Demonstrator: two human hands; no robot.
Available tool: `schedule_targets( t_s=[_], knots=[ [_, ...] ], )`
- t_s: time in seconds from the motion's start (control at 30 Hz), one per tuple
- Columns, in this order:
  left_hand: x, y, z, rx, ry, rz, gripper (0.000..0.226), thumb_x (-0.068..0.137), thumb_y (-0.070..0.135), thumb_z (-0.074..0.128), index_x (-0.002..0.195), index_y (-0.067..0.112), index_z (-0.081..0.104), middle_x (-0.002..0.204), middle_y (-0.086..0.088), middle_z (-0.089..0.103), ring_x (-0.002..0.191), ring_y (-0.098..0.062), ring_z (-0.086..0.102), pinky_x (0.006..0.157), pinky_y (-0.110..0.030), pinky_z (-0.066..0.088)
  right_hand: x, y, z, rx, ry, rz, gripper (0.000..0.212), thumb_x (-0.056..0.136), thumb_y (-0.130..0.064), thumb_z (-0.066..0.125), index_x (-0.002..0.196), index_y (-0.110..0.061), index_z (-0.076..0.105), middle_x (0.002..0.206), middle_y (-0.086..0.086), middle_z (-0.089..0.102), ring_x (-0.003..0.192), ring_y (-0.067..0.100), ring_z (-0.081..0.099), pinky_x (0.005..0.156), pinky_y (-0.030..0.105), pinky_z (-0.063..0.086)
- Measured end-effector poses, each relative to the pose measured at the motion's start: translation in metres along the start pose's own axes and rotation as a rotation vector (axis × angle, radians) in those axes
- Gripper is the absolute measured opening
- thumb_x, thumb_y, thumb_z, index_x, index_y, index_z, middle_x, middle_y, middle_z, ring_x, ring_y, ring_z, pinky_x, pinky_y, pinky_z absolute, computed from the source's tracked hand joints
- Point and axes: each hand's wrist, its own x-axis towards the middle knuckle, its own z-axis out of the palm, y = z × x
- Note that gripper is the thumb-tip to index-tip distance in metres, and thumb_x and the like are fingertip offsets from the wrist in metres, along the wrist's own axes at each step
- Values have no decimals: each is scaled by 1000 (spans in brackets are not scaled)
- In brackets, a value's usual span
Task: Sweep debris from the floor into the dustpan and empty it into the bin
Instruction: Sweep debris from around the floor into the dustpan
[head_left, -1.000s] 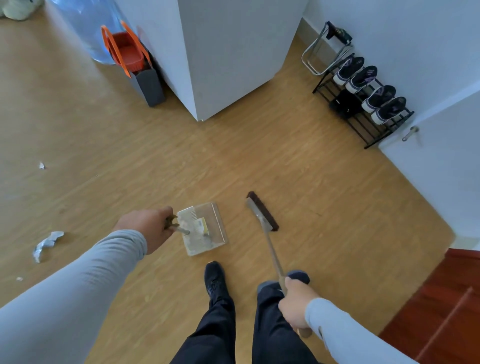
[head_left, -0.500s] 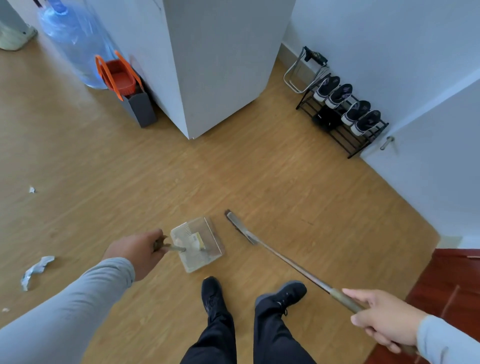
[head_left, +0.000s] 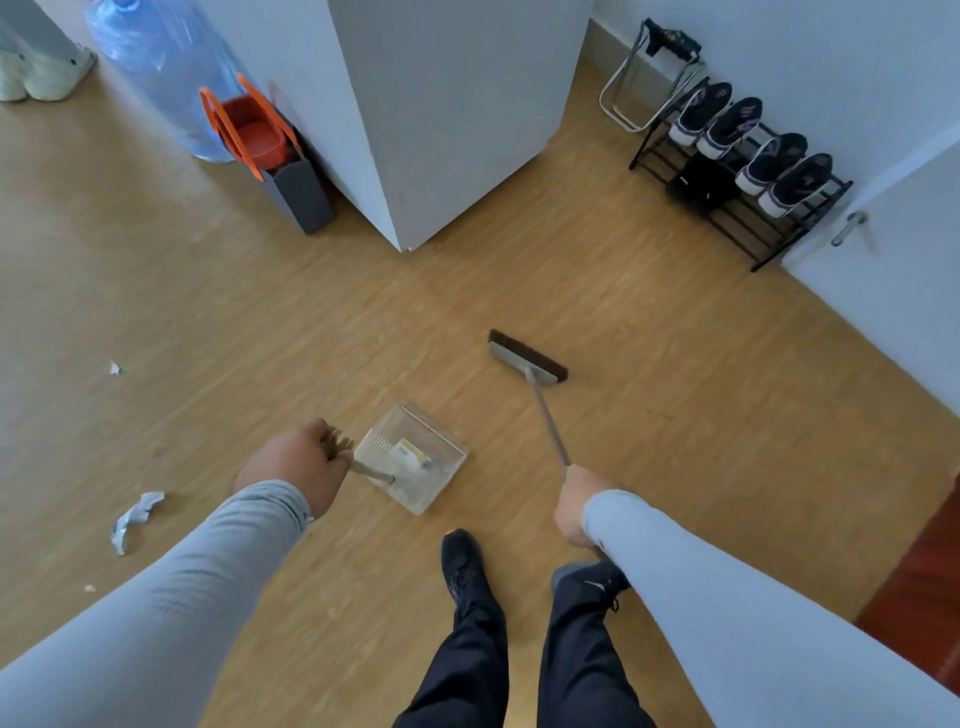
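Note:
My left hand (head_left: 298, 465) grips the handle of a clear dustpan (head_left: 415, 460) that lies flat on the wooden floor in front of my feet, with a yellow scrap inside it. My right hand (head_left: 576, 506) holds the long metal handle of a broom, whose brown-bristled head (head_left: 527, 358) rests on the floor beyond and to the right of the pan. A crumpled white paper scrap (head_left: 135, 519) lies to the left of my left arm. A small white bit (head_left: 115, 368) lies farther out on the left.
A white cabinet corner (head_left: 415, 156) stands ahead. Beside it are a dark bin holding an orange basket (head_left: 260, 140) and a large water bottle (head_left: 156, 62). A black shoe rack (head_left: 737, 171) with shoes lines the right wall. A white door (head_left: 904, 249) is at right.
My right hand has swung in from the far right to just right of the dustpan. The broom head has moved away from the pan, forward and to the right.

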Motion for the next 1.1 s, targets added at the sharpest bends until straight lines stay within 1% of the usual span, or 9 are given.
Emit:
schedule_targets(
  t_s=[0.13,0.2,0.27,0.33,0.5,0.87,0.97,1.03,1.1],
  knots=[
    [-4,-4,-1,-10,0,-23,20,95,47,54,98,27,53,78,7,62,65,-15,60,54,-29,50,-39,16,17,-60,-156,-92,71,94,-10,44,157,-30,21,125,3,55,93,23,63,82,34,59],
    [-7,-10,-2,-26,1,-18,22,95,48,54,95,26,53,77,6,63,65,-15,60,54,-29,50,-54,41,-2,-38,-221,-121,76,94,-14,46,158,-41,16,124,-1,54,80,20,62,65,29,58],
    [-11,-19,-2,-43,-11,-4,23,96,48,54,94,26,52,76,5,64,65,-16,61,56,-31,52,-66,72,-27,73,-230,-127,75,90,-16,53,154,-48,27,97,-2,63,57,15,56,48,24,48],
    [-19,-30,-2,-75,-19,6,23,95,48,55,96,25,53,75,4,64,66,-18,61,58,-32,53,-79,107,-39,217,-235,-121,76,85,-19,60,150,-49,35,67,-2,62,43,12,48,46,24,44],
    [-52,-47,1,-112,33,98,22,92,48,60,84,28,54,68,6,63,61,-19,60,57,-30,51,-116,191,-18,426,-232,-58,79,86,-20,61,153,-46,30,58,-1,56,42,14,41,43,27,40],
    [-90,-40,19,72,13,317,20,88,54,60,82,37,51,65,11,63,57,-14,61,55,-31,53,-108,303,28,619,76,216,71,92,-8,55,156,-26,30,53,5,53,39,17,46,41,23,37],
    [-93,-25,41,111,-73,364,19,90,48,61,83,33,51,67,10,62,59,-10,60,52,-25,45,-87,298,50,595,48,282,43,88,-5,47,131,-10,52,55,10,51,42,20,46,45,23,38],
    [-93,-19,59,134,-97,358,18,92,50,56,87,33,51,68,12,63,60,-10,61,54,-26,50,-73,278,70,550,20,309,27,84,-5,44,106,2,58,49,11,54,40,21,50,48,25,41],
    [-89,-18,69,172,-70,338,19,92,54,51,90,35,49,70,14,63,61,-11,63,58,-29,56,-66,246,99,531,-38,313,26,82,-5,42,100,1,59,52,11,59,42,22,55,47,25,44]
  ],
)
